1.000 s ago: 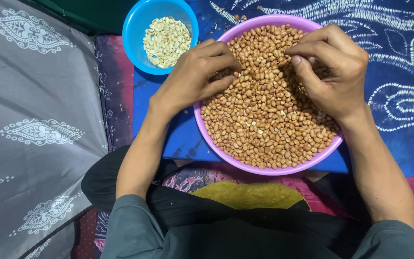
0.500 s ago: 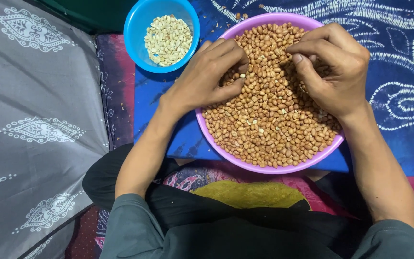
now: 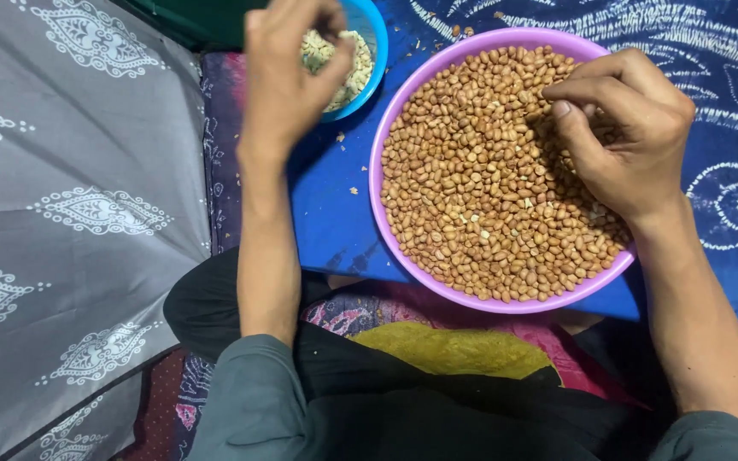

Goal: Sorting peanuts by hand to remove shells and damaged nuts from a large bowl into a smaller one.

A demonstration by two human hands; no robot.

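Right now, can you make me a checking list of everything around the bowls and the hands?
Surface: blue patterned cloth.
Job's things: purple bowl full of brown peanuts; small blue bowl with pale bits.
Clutter: crumbs on the cloth.
Hands: left hand over the blue bowl, fingers pinched; right hand in the peanuts.
Cables: nothing seen.
Surroundings: grey patterned fabric at the left.

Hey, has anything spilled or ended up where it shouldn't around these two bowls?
Yes: a few pale crumbs lie on the blue cloth between the blue bowl and purple bowl.
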